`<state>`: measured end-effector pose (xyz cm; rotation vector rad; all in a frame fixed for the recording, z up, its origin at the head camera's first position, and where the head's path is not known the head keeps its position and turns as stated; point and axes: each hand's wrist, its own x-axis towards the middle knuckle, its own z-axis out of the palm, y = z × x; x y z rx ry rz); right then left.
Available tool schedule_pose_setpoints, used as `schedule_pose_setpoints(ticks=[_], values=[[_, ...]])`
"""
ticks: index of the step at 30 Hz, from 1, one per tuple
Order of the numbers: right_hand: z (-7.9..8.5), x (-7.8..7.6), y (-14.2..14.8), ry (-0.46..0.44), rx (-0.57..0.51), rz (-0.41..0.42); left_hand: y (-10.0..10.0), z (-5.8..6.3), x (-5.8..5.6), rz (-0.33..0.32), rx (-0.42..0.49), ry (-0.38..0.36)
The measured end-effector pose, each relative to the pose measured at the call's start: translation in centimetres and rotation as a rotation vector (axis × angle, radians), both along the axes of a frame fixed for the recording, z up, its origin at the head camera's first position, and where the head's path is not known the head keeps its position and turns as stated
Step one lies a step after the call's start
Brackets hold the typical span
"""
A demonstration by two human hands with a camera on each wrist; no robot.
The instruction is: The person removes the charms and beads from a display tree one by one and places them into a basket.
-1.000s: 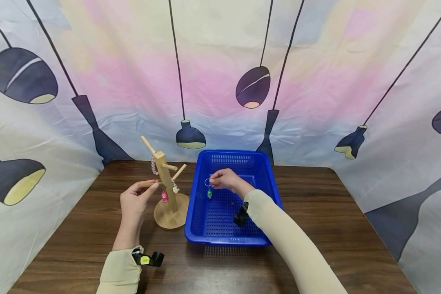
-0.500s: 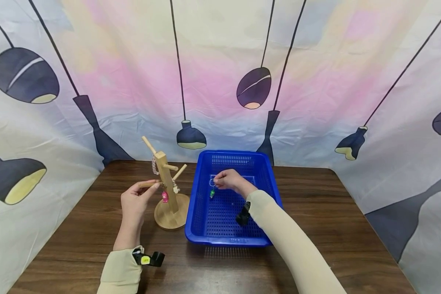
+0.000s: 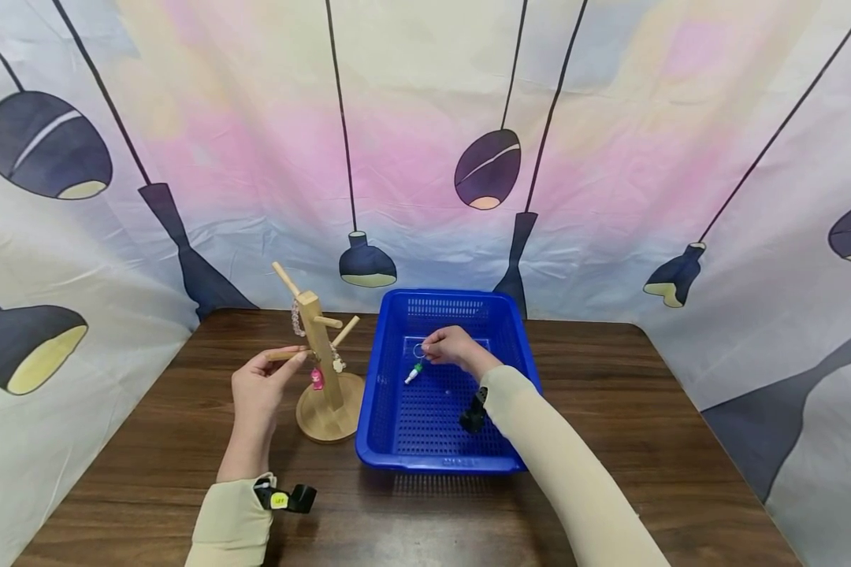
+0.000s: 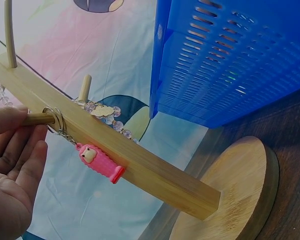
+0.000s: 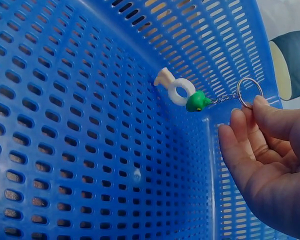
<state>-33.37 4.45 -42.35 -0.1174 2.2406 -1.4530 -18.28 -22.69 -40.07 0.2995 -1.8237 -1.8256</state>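
Note:
My right hand (image 3: 454, 346) pinches the metal ring of a green-and-white keychain (image 5: 182, 94) over the inside of a blue plastic basket (image 3: 461, 465). From the ring, the green piece, white loop and pale end hang on a short chain. My left hand (image 3: 261, 386) grips a peg (image 4: 39, 118) of a wooden stand (image 3: 329, 354) between thumb and fingers. A pink figure keychain (image 4: 99, 162) hangs by its ring on that same peg. Beaded bracelets hang on other pegs: a pink one (image 3: 297, 319) at the upper left, and one with a pale charm (image 3: 338, 362) to the right.
The basket stands just right of the stand's round base (image 3: 319, 425) on the dark wooden table (image 3: 610, 409). Behind the table hangs a cloth printed with lamps (image 3: 425, 197). A small clear bit (image 5: 137, 174) shows on the basket's floor.
My right hand has moved slightly to the right with the keychain, which now hangs at a slant and shows its white part. My left hand stays on the peg.

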Motion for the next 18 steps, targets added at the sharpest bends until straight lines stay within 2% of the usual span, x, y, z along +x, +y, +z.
schedule_pose_setpoints(ticks=[7, 18], values=[[-0.11, -0.19, 0.26, -0.024, -0.011, -0.026, 0.11, 0.14, 0.07, 0.0, -0.005, -0.008], [-0.53, -0.72, 0.88, -0.045, -0.017, -0.083, 0.0, -0.08, 0.07, -0.019, 0.011, 0.023]])
